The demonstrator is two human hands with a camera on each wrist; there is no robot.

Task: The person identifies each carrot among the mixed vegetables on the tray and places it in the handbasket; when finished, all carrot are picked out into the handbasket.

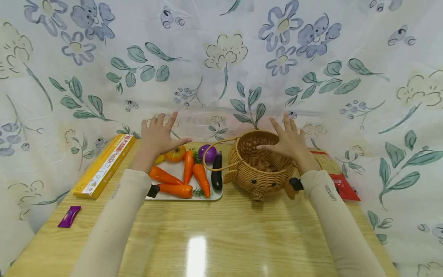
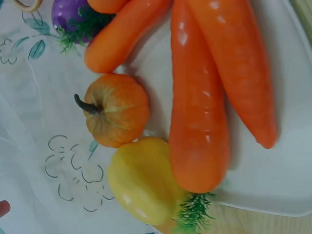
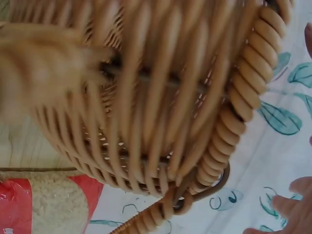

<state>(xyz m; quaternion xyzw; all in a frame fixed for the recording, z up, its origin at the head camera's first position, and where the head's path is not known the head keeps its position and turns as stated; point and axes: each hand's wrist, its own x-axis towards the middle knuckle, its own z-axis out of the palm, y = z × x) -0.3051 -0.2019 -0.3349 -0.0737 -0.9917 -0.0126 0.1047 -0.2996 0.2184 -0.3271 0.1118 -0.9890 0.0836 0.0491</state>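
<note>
My left hand [image 1: 157, 134] is raised over the back left of a white tray [image 1: 216, 195], fingers spread and holding nothing. On the tray lie several orange carrots [image 1: 202, 179], a small pumpkin [image 1: 175, 154], a purple round vegetable [image 1: 207, 154] and a dark eggplant [image 1: 217, 173]. A smooth yellow vegetable [image 2: 144, 180] shows beside the pumpkin in the left wrist view. To the right stands a wicker basket [image 1: 264, 176] with an animal face and snout. Above its right side, my right hand [image 1: 288, 140] spreads its fingers, holding nothing, and hides part of the rim.
A yellow box [image 1: 105, 167] lies on the left of the wooden table [image 1: 235, 231], with a purple wrapped packet [image 1: 69, 217] nearer. Behind the basket's right side is a red bag [image 3: 58, 200] of pale grains. Floral cloth [image 1: 194, 84] hangs along the back and sides.
</note>
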